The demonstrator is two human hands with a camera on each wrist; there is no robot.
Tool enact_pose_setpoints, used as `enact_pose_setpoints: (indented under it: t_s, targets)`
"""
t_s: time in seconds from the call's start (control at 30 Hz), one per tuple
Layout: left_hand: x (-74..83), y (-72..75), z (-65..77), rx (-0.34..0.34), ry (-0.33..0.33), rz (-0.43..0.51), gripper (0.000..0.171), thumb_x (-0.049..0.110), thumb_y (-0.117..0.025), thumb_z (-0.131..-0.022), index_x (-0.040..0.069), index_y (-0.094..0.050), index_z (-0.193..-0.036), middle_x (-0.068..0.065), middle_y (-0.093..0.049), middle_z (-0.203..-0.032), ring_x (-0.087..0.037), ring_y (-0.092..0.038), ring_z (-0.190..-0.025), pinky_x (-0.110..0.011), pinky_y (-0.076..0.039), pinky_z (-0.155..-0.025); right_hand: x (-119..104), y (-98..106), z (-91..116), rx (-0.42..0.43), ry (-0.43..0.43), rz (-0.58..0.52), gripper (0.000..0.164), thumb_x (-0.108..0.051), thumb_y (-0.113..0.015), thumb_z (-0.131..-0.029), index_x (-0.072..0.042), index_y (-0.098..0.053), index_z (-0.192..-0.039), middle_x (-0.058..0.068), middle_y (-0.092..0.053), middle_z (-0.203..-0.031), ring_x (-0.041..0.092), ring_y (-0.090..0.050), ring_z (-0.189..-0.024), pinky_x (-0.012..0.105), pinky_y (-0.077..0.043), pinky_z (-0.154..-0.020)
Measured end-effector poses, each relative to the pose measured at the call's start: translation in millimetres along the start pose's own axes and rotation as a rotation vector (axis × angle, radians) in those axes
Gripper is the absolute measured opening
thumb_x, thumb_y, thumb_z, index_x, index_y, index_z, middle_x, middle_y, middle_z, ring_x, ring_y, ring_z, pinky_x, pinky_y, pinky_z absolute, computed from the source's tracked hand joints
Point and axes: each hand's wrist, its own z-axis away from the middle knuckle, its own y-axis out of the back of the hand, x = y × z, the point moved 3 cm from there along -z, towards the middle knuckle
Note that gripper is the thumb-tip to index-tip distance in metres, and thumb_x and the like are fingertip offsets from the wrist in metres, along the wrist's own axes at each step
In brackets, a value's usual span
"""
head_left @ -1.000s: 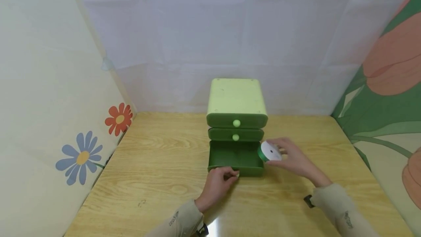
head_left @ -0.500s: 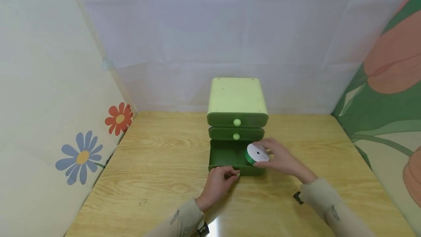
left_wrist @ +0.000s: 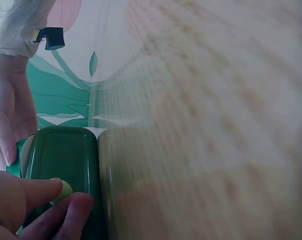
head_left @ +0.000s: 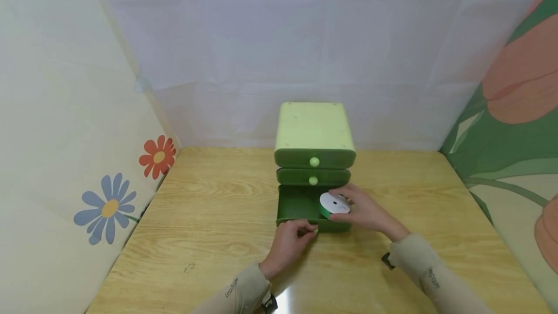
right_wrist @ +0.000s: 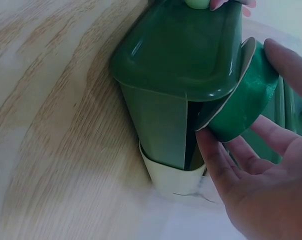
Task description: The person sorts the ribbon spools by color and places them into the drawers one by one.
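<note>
A small cabinet [head_left: 315, 125] with a pale green body and dark green drawers stands on the table. Its bottom drawer [head_left: 294, 203] is pulled out. My left hand [head_left: 288, 246] pinches that drawer's pale green knob [left_wrist: 64, 192] between thumb and fingers. In my right hand [head_left: 366, 211] is a spool of green ribbon [right_wrist: 248, 95] with white sides, held by its edge between thumb and fingers. Tilted, the spool sits at the right part of the open drawer, its lower edge dipping inside the drawer walls in the right wrist view.
Two closed drawers, the top drawer [head_left: 296, 159] and the middle drawer [head_left: 294, 177], sit above the open one. The wooden table [head_left: 209, 217] reaches back to a white cloth backdrop [head_left: 261, 52]. Flower-patterned panels flank both sides.
My right hand has carried the ribbon spool leftward from the drawer's right edge to over its inside, then slightly lower. The left hand has stayed on the knob.
</note>
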Motion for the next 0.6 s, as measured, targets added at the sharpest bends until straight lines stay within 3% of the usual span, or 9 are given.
enact_pose_setpoints:
  t_s: [0.33, 0.6]
  targets:
    - [-0.1, 1.1, -1.0, 0.007, -0.001, 0.014, 0.01, 0.006, -0.079, -0.09, 0.011, -0.08, -0.099, 0.0, -0.081, -0.095, -0.009, -0.074, -0.085, -0.019, -0.059, -0.076, -2, -7, -10, 0.031, 0.032, 0.043, 0.062, -0.035, -0.087, -0.085, -0.004, -0.066, -0.134, 0.02, -0.063, -0.134, 0.029, -0.061, -0.111, 0.042, -0.052, -0.089]
    - [-1.9, -0.6, 0.3, -0.006, 0.01, 0.024, 0.009, 0.008, -0.08, -0.091, 0.01, -0.081, -0.099, 0.0, -0.081, -0.096, -0.007, -0.074, -0.086, -0.019, -0.058, -0.076, -1, -12, -11, 0.057, 0.059, 0.065, 0.059, -0.024, -0.09, -0.081, -0.004, -0.068, -0.131, 0.023, -0.063, -0.132, 0.035, -0.061, -0.114, 0.052, -0.054, -0.092]
